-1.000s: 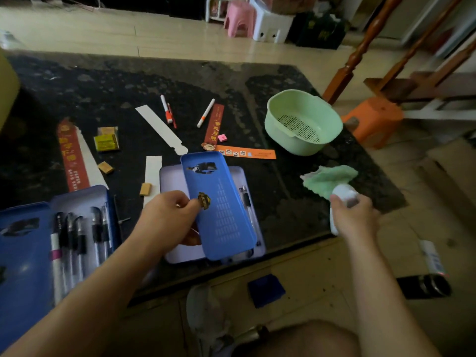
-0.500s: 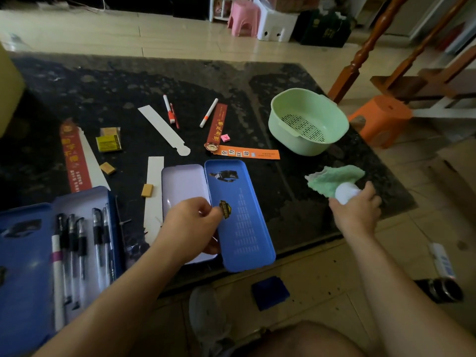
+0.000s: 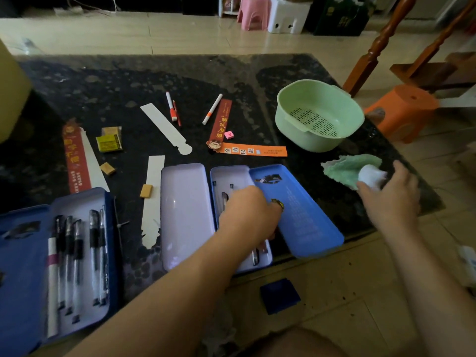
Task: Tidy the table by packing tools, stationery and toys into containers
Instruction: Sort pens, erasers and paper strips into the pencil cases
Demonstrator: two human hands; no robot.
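One blue pencil case (image 3: pixel 296 217) open, pens (image 3: pixel 255 256) inside.

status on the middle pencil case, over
Left hand at blue lid edge, grip hidden. Right hand grips white object at green cloth. Pencil case open, pens inside; lid overhangs table edge.

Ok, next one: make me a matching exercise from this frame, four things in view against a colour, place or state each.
Things: 1 colander; 2 white bottle; 3 black pens; 4 small cube.
Matches: a pink; b in the far-left open case; c held by the right hand; d pale green, slotted bottom.
Pairs: 1-d, 2-c, 3-b, 4-a.
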